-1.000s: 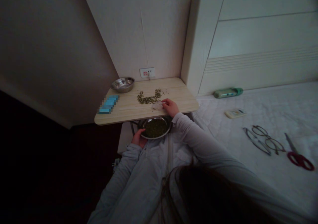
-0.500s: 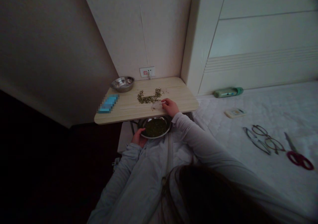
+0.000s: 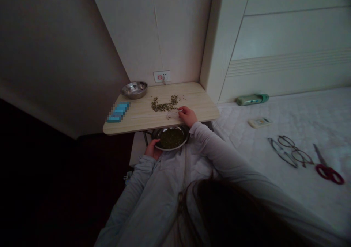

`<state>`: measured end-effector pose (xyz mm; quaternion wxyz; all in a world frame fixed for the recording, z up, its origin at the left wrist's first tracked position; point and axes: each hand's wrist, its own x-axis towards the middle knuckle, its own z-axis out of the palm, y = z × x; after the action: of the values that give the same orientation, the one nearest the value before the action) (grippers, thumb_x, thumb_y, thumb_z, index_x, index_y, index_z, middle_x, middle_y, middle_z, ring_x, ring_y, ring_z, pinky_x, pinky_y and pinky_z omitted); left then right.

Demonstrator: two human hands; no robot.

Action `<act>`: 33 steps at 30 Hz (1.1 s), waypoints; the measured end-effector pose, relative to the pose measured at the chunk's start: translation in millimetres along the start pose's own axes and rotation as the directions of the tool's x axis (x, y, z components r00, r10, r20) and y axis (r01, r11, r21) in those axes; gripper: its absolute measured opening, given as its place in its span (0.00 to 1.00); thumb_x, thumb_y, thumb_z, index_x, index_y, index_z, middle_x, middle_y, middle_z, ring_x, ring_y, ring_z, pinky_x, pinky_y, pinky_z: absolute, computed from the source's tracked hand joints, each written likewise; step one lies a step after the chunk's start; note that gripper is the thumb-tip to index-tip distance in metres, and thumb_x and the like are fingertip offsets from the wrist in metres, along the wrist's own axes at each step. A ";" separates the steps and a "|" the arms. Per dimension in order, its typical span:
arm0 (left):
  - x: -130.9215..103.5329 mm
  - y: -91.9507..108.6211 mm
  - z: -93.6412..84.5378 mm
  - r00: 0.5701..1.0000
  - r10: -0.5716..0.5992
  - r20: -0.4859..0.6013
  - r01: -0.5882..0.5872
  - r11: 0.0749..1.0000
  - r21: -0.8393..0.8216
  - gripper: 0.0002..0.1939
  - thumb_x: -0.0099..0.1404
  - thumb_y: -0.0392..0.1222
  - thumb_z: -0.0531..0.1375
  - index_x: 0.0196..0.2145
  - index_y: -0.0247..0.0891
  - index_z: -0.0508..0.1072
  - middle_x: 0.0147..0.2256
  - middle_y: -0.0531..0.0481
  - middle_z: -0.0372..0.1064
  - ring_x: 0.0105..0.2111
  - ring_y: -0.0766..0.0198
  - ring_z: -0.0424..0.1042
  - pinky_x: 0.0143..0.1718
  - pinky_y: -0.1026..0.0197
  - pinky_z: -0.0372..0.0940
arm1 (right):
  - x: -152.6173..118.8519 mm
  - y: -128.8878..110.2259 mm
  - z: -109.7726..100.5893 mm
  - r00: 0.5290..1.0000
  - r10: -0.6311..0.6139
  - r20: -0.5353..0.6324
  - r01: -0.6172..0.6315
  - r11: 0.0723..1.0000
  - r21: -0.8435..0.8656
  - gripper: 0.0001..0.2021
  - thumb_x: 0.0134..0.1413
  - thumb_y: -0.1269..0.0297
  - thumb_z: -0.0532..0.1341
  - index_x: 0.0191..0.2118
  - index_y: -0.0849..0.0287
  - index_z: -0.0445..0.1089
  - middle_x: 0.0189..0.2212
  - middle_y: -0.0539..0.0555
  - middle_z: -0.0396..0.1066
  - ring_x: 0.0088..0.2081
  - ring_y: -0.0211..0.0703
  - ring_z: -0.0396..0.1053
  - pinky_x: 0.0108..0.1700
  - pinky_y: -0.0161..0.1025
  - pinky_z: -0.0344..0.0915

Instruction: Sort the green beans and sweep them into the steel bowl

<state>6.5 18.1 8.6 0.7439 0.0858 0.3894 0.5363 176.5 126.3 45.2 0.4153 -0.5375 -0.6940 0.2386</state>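
Note:
My left hand (image 3: 153,149) grips the left rim of a metal bowl (image 3: 175,148), thumb over the edge. The bowl is held at my lap, just below the front edge of the small wooden table (image 3: 137,124). Small green grains (image 3: 172,137), which look like mung beans, cover its bottom. On the tabletop, similar grains (image 3: 163,107) lie in a U-shaped spread. My right hand (image 3: 188,116) is closed in a pinch on a thin clear plastic piece (image 3: 173,114), just in front of this spread. The piece's exact kind is hard to make out.
At the table's back left stands a second metal bowl (image 3: 135,90), with a blurred-out blue phone-like object (image 3: 118,112) before it. A wall socket (image 3: 161,76) holds a plug. On the bed to the right lie a green bottle (image 3: 251,99), a white remote (image 3: 259,122), glasses (image 3: 302,156) and red-handled scissors (image 3: 329,173).
The whole view has shifted slightly, so things appear a little higher. Both hands keep their holds, and the grains look the same.

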 end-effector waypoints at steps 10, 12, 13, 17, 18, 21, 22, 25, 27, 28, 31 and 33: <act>-3.8 0.6 4.4 1.000 -0.002 -0.030 0.002 1.000 0.007 0.13 0.48 0.31 0.50 0.32 0.31 0.69 0.28 0.48 0.71 0.38 0.59 0.65 0.40 0.58 0.60 | -0.7 -2.3 -1.1 1.000 0.011 0.008 -0.011 1.000 -0.002 0.13 0.40 0.62 0.49 0.34 0.58 0.63 0.19 0.46 0.62 0.22 0.31 0.57 0.27 0.31 0.53; -3.1 0.4 3.3 1.000 -0.006 -0.021 0.006 1.000 0.001 0.13 0.48 0.31 0.50 0.32 0.31 0.69 0.28 0.48 0.71 0.38 0.59 0.65 0.40 0.58 0.60 | -0.5 -1.2 -0.7 1.000 0.009 0.008 -0.009 1.000 -0.004 0.14 0.40 0.62 0.49 0.35 0.58 0.63 0.19 0.46 0.62 0.22 0.31 0.57 0.27 0.31 0.53; -2.4 0.3 2.4 1.000 -0.007 -0.015 0.007 1.000 -0.003 0.14 0.48 0.31 0.50 0.33 0.31 0.69 0.28 0.47 0.71 0.38 0.59 0.65 0.40 0.58 0.60 | -0.4 -0.7 -0.5 1.000 0.007 0.011 -0.007 1.000 -0.002 0.14 0.40 0.62 0.48 0.35 0.58 0.62 0.19 0.46 0.62 0.22 0.31 0.57 0.27 0.31 0.53; 0.4 -0.7 -0.6 1.000 0.001 0.004 0.000 1.000 -0.020 0.15 0.48 0.31 0.50 0.35 0.30 0.68 0.28 0.48 0.71 0.38 0.59 0.65 0.41 0.58 0.59 | 0.3 0.9 0.4 1.000 0.000 0.013 0.000 1.000 -0.004 0.14 0.40 0.62 0.48 0.35 0.58 0.62 0.19 0.46 0.62 0.22 0.31 0.57 0.27 0.31 0.53; 0.7 -0.8 -0.8 1.000 0.000 0.007 0.001 1.000 -0.022 0.15 0.48 0.31 0.50 0.36 0.30 0.67 0.28 0.48 0.71 0.39 0.59 0.65 0.41 0.58 0.59 | 0.4 1.2 0.7 1.000 -0.001 0.010 0.001 1.000 -0.007 0.14 0.40 0.62 0.48 0.35 0.58 0.62 0.19 0.46 0.62 0.22 0.31 0.57 0.27 0.32 0.53; 0.4 -0.7 0.0 1.000 0.001 0.004 -0.001 1.000 -0.021 0.16 0.48 0.31 0.50 0.36 0.30 0.67 0.28 0.48 0.71 0.39 0.59 0.65 0.42 0.58 0.59 | 0.7 2.3 1.4 1.000 -0.010 0.003 0.010 1.000 -0.015 0.14 0.40 0.62 0.49 0.35 0.58 0.62 0.19 0.46 0.62 0.22 0.32 0.57 0.27 0.32 0.53; -0.1 -0.6 0.5 1.000 0.005 0.001 -0.005 1.000 -0.021 0.15 0.48 0.31 0.50 0.35 0.31 0.68 0.28 0.48 0.71 0.38 0.59 0.65 0.42 0.58 0.59 | 0.7 2.6 1.5 1.000 -0.011 0.003 0.011 1.000 -0.016 0.13 0.40 0.62 0.49 0.35 0.58 0.62 0.19 0.46 0.62 0.23 0.32 0.57 0.27 0.32 0.53; -1.7 0.1 2.0 1.000 -0.006 -0.001 0.006 1.000 -0.021 0.14 0.48 0.31 0.50 0.33 0.31 0.69 0.28 0.48 0.71 0.37 0.60 0.66 0.41 0.58 0.59 | 0.4 2.6 1.3 1.000 -0.012 0.006 0.012 1.000 -0.019 0.13 0.40 0.62 0.49 0.35 0.57 0.62 0.19 0.46 0.62 0.22 0.32 0.57 0.27 0.31 0.53; -2.0 0.3 2.1 1.000 -0.012 0.004 0.012 1.000 -0.018 0.13 0.48 0.31 0.50 0.31 0.32 0.69 0.27 0.48 0.71 0.37 0.60 0.66 0.41 0.58 0.59 | 0.0 2.0 0.7 1.000 -0.010 0.006 0.011 1.000 -0.019 0.13 0.40 0.62 0.49 0.35 0.57 0.62 0.19 0.46 0.62 0.22 0.32 0.57 0.26 0.31 0.53; -1.8 0.3 1.8 1.000 -0.010 -0.002 0.010 1.000 -0.013 0.12 0.48 0.31 0.50 0.30 0.31 0.69 0.27 0.48 0.71 0.37 0.60 0.66 0.41 0.58 0.59 | -0.1 1.5 0.4 1.000 -0.011 0.006 0.011 1.000 -0.018 0.13 0.40 0.62 0.49 0.35 0.57 0.62 0.19 0.46 0.62 0.22 0.32 0.57 0.26 0.31 0.53; 0.3 0.1 -0.2 1.000 0.004 -0.015 -0.004 1.000 -0.002 0.11 0.47 0.31 0.51 0.28 0.32 0.70 0.25 0.49 0.71 0.37 0.60 0.66 0.41 0.59 0.59 | -0.5 -0.2 -0.6 1.000 -0.008 0.006 0.008 1.000 -0.020 0.13 0.40 0.62 0.49 0.34 0.58 0.62 0.19 0.46 0.63 0.22 0.32 0.57 0.27 0.31 0.54; 1.7 -0.2 -1.7 1.000 0.001 -0.002 -0.001 1.000 0.002 0.10 0.48 0.31 0.50 0.28 0.32 0.70 0.25 0.49 0.71 0.37 0.60 0.66 0.41 0.59 0.59 | -0.7 -1.0 -1.0 1.000 -0.007 0.007 0.007 1.000 -0.021 0.13 0.40 0.62 0.49 0.34 0.58 0.62 0.19 0.46 0.63 0.22 0.32 0.58 0.27 0.32 0.54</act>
<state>5.8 19.0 6.6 0.7432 0.0859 0.3908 0.5363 176.8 125.2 46.3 0.4082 -0.5385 -0.6997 0.2318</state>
